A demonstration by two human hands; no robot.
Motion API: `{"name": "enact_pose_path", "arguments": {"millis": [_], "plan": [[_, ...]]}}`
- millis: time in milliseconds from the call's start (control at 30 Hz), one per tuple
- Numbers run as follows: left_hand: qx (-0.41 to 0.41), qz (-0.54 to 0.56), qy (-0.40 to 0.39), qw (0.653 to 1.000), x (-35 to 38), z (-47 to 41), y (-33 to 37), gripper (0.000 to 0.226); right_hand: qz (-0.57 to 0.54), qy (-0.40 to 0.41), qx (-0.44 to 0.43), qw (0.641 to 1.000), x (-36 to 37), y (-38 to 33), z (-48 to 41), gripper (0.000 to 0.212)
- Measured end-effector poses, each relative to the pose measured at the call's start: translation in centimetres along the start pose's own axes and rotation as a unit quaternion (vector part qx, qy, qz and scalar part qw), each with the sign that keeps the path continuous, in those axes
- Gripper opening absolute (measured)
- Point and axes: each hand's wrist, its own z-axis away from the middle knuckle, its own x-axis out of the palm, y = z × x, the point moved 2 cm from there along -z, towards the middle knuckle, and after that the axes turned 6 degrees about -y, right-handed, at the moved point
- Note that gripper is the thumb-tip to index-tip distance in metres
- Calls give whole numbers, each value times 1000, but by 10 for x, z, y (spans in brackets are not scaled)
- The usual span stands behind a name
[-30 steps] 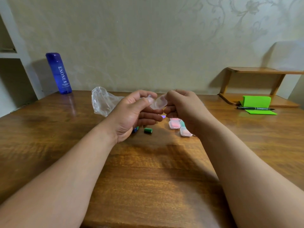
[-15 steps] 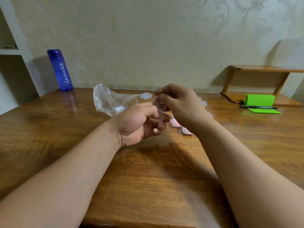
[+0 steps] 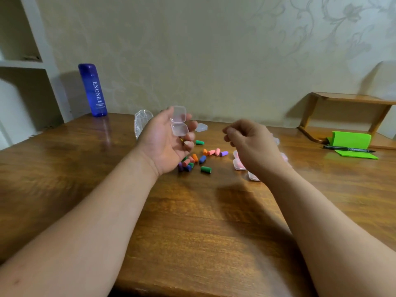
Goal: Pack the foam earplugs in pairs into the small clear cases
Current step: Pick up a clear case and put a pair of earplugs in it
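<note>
- Holding the open case (image 3: 178,121) up, the left hand (image 3: 165,144) has its fingers curled round it. The lid stands hinged above the base, and both halves look empty.
- A second ago both hands met on the case, which was still closed. Half a second ago the right fingers were prying at it.
- Now the case is open and the right hand (image 3: 250,144) has drawn off to the side, fingers curled in with nothing showing in them.
- Something pinkish, perhaps an earplug, sits by the left hand's lower fingers, but it is too small to be sure.
- Loose earplugs (image 3: 199,157) lie scattered on the table (image 3: 192,232) below and between the hands. Filled cases (image 3: 239,165) sit just beside the right wrist.
- The opening step looks done, and picking a pair from the pile seems next.
</note>
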Motion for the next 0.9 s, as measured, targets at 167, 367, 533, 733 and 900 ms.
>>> {"name": "enact_pose_path", "arguments": {"millis": [167, 367, 533, 733, 900], "plan": [[-7, 31, 3, 999, -3, -2, 1, 41, 148, -42, -33, 988, 16, 3, 2, 19], [-16, 36, -12, 999, -2, -4, -2, 38, 378, -103, -57, 918, 32, 3, -26, 30], [-17, 50, -11, 999, -4, -3, -1, 39, 454, -132, -58, 879, 45, 7, -37, 32], [-15, 57, -11, 998, -4, -3, 0, 41, 449, -128, -65, 882, 47, 14, -38, 22], [-21, 35, -10, 999, -1, -3, -3, 40, 318, -68, -57, 944, 40, 13, -34, 14]]}}
